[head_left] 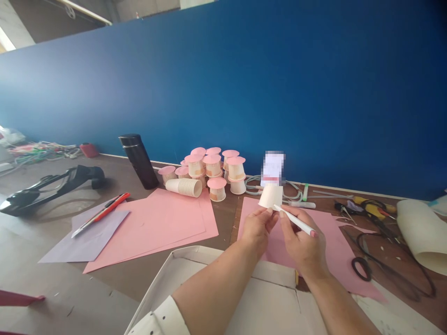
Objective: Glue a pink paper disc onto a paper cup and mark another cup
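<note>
A white paper cup (pixel 271 195) is turned upside down in my left hand (pixel 256 230), whose fingers grip it near the rim. My right hand (pixel 305 242) is closed around a white marker pen (pixel 298 222) with a pink end. The pen's tip meets the side of the cup, or lies just in front of it. Below both hands lies a pink paper sheet (pixel 279 249). To the left, a nested stack of paper cups (pixel 183 187) rests on its side. Behind it stand several upturned cups topped with pink paper discs (pixel 217 183), some stacked two high.
More pink sheets (pixel 157 223) and a lilac sheet (pixel 101 237) with a red utility knife (pixel 104 211) lie left. A black bottle (pixel 138 160) stands behind them. Cables (pixel 380 232) and a paper roll (pixel 424 235) are at the right. A white box (pixel 195 256) is in front.
</note>
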